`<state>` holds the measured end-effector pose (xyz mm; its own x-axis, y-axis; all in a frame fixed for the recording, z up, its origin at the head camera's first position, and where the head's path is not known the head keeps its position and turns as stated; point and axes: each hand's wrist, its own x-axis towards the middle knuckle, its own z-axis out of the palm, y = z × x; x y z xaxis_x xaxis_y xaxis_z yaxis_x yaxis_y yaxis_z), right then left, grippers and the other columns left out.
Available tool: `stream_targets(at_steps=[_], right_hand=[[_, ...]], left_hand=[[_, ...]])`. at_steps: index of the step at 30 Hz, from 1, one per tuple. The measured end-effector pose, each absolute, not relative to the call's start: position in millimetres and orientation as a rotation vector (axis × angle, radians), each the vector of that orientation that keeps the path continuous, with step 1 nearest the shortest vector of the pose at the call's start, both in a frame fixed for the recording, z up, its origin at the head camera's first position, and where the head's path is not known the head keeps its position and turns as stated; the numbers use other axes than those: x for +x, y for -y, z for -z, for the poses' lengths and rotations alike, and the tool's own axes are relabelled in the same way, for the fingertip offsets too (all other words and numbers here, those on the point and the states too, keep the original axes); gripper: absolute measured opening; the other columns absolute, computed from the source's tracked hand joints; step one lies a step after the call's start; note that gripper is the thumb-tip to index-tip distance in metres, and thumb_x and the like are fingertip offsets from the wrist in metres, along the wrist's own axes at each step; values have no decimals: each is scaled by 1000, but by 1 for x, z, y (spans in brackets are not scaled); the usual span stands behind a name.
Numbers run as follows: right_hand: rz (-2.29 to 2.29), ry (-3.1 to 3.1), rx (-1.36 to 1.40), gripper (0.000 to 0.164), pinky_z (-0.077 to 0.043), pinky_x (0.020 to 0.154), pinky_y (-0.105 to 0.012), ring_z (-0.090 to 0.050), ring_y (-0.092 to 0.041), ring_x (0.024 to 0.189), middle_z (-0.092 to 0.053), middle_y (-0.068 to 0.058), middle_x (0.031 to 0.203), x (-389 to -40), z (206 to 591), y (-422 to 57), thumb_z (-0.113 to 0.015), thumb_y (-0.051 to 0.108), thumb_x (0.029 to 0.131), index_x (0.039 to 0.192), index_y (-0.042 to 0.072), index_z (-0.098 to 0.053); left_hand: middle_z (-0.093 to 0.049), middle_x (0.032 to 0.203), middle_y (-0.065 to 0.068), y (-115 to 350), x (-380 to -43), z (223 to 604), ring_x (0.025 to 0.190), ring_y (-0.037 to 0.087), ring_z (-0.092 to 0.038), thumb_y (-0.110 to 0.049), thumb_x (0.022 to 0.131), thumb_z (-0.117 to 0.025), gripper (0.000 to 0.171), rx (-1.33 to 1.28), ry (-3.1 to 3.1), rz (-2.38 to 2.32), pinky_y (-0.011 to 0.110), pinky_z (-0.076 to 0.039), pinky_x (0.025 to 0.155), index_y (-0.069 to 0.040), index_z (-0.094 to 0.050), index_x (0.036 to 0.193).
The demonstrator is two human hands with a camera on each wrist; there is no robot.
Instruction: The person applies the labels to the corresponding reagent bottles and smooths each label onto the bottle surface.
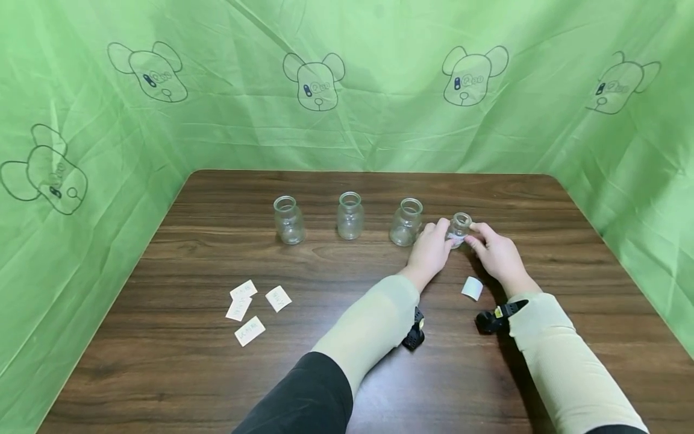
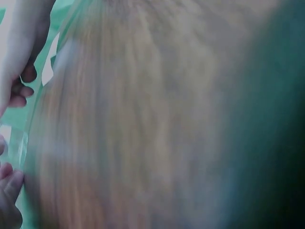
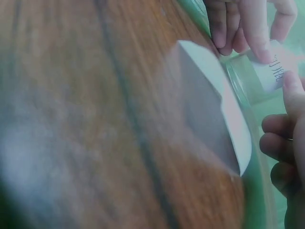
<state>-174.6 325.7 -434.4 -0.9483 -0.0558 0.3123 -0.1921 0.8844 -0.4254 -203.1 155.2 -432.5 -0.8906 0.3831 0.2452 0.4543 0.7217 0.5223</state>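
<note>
A: Glass jar (image 1: pixel 459 229), small, clear, far right of the table (image 1: pixel 347 374). Both hands are on it. Left hand (image 1: pixel 429 251) grips its left side, fingers curled round. Right hand (image 1: pixel 496 253) pinches its right side, thumb and fingertips.

B: Wrist views?

A: Left wrist view is mostly blur: wood grain, fingers at the left edge, nothing more to tell. Right wrist view shows the jar with a white label (image 3: pixel 274 69) on its side, some writing on it, and the left hand's fingers (image 3: pixel 252 28) pressing on that label. Right hand's fingers sit at the right edge.

B: Near the hands?

A: 1 curled white paper slip (image 1: pixel 472 287) lies on the table just near of the right hand, apart from it. Black wrist cameras are strapped on both light sleeves.

B: Further out?

A: 3 more clear jars in a row to the left, all upright and open: 1 (image 1: pixel 406 222) just beside the left hand, 1 (image 1: pixel 350 215) at the middle, 1 (image 1: pixel 288 219) at far left. 4 white labels (image 1: pixel 249 304) in a loose cluster lie at near left, well apart from the hands. Green cloth (image 1: pixel 347 90) with bear outlines rings the table.
</note>
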Motion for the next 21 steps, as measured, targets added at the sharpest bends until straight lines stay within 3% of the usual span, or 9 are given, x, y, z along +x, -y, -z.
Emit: stream_targets(at_steps=[7,12,15,21], right_hand=[[-625,2719,189,24,-43,67,-53,-60,-30,63,-63,-10,69,-174,437,-328,-59,17,92,114,8,-53],[-601,2737,163,28,-43,65,-55,-60,-35,66,-64,-10,70,-171,438,-327,-60,14,92,118,9,-54],[-615,2778,160,35,-43,61,-51,-58,-31,61,-62,-8,70,-171,439,-325,-61,13,91,124,9,-50],[-696,2823,141,47,-43,58,-46,-56,-26,59,-62,-7,71,-171,440,-321,-63,26,91,131,12,-43]], left_hand=[[-62,114,1,-152,-208,438,106,12,-57,-28,95,-55,33,-705,2785,1076,23,-44,88,-18,-52,126],[-63,117,-2,-149,-209,438,110,10,-56,-31,96,-52,32,-730,2767,1072,21,-42,91,-18,-53,124],[-63,118,-3,-146,-209,435,110,10,-56,-31,95,-52,31,-734,2763,1033,21,-42,91,-17,-54,123],[-64,116,-3,-145,-210,434,109,10,-57,-31,96,-53,30,-722,2770,1024,22,-43,89,-17,-54,123]])
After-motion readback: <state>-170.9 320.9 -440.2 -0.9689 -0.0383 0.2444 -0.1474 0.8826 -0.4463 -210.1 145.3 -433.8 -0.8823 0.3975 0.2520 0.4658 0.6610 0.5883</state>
